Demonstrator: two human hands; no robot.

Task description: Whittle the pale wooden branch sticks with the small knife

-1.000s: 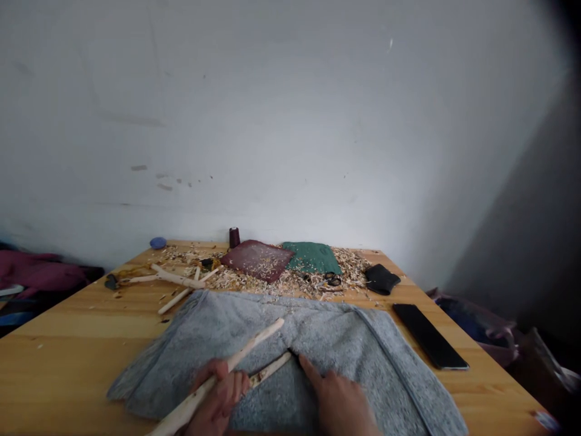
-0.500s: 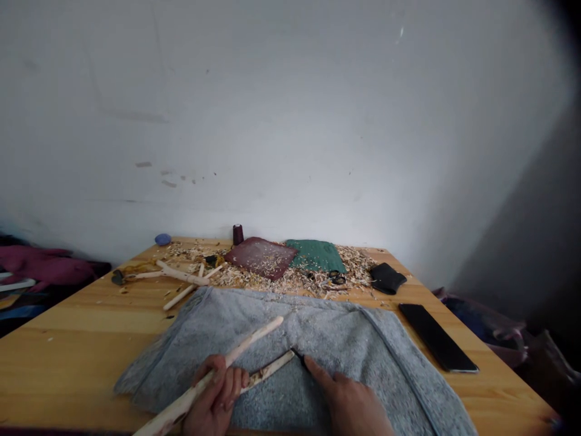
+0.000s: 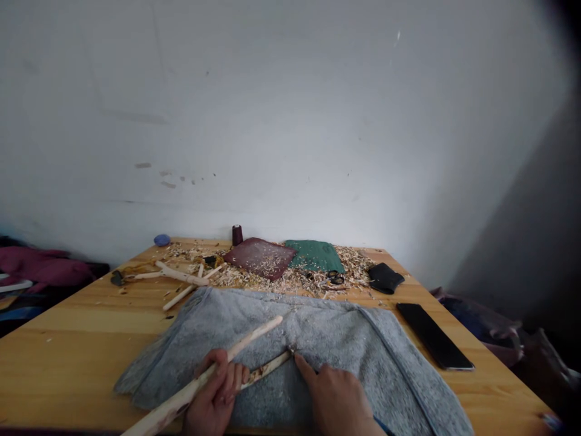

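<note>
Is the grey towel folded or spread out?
Spread out: the grey towel lies flat over the table, and the left hand grips a long stick over it.

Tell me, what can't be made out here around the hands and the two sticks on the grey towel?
1. Head view: the long stick's near end, cut off by the bottom edge below the left hand.
2. Head view: whether the right hand holds anything; its back hides the palm where its finger meets the short stick.
3. Head view: the small dark object far back on the left, too small to name.
</note>
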